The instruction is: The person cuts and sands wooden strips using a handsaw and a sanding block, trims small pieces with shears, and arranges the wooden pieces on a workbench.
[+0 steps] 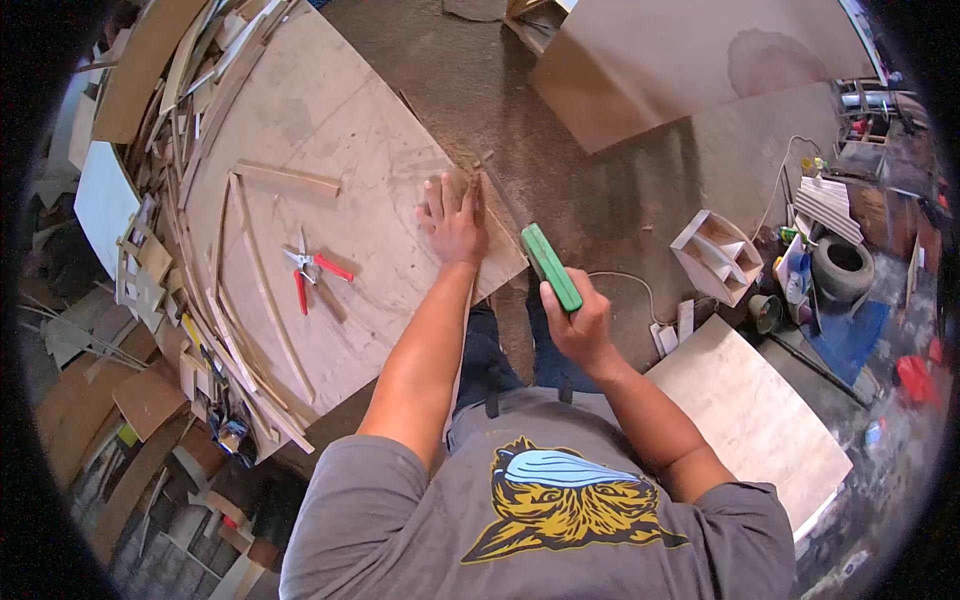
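Observation:
My left hand (pixel 458 225) lies flat with its fingers spread near the right edge of a plywood board (pixel 380 130). A narrow wooden strip seems to lie under or beside its fingertips; how far it reaches is hidden. My right hand (pixel 582 322) is wrapped around the green handle of a handsaw (pixel 550 266). The thin blade points up and left along the board's edge, close to my left fingers. Red-handled snips (pixel 312 266) rest on the board with their jaws apart. Left of them are several thin wooden strips (pixel 270 290), and a shorter strip (pixel 288 179) lies above.
Scrap wood (pixel 180 110) is heaped along the board's left side. A large brown panel (pixel 700 60) stands at the upper right. Plywood (pixel 750 420) lies by my right elbow. A wooden box (pixel 716 256), a tyre (pixel 842 268) and a cable (pixel 625 277) are on the floor to the right.

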The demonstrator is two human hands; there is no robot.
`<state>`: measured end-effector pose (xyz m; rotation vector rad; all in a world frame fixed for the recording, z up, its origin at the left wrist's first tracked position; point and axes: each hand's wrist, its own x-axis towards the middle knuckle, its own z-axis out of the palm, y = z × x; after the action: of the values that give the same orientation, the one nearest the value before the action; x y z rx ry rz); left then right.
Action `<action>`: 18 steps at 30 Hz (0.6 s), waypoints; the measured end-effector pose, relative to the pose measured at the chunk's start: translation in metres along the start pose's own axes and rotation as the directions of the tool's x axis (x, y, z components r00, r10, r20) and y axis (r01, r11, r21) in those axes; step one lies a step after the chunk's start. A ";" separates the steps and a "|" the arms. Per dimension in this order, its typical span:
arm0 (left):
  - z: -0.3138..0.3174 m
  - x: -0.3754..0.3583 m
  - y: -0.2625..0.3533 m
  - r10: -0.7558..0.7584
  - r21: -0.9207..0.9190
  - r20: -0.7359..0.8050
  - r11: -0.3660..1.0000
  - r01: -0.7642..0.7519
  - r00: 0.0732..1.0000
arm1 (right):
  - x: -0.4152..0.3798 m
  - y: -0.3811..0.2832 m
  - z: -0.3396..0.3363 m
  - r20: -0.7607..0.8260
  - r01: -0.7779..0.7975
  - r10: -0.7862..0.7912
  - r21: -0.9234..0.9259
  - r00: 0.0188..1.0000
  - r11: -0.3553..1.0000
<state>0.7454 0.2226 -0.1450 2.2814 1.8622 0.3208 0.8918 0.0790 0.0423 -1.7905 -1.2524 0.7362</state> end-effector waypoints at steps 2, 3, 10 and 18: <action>0.001 0.000 0.001 0.002 0.010 -0.018 1.000 -0.002 1.000 | -0.006 -0.003 0.005 -0.009 -0.006 0.006 -0.012 1.000 1.000; 0.002 -0.001 0.002 -0.001 0.011 -0.024 1.000 0.001 1.000 | -0.009 -0.002 0.008 -0.010 0.004 -0.005 -0.016 1.000 1.000; 0.003 -0.001 0.001 -0.026 0.018 -0.026 0.999 0.026 0.999 | -0.017 -0.004 0.012 -0.020 0.034 -0.034 -0.014 0.999 0.999; 0.014 -0.002 -0.005 -0.014 0.079 -0.051 0.997 0.018 0.999 | -0.011 -0.001 0.001 0.011 0.015 -0.015 0.034 1.000 0.999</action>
<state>0.7444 0.2217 -0.1597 2.3295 1.9497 0.3097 0.8864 0.0687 0.0430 -1.7505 -1.2526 0.7557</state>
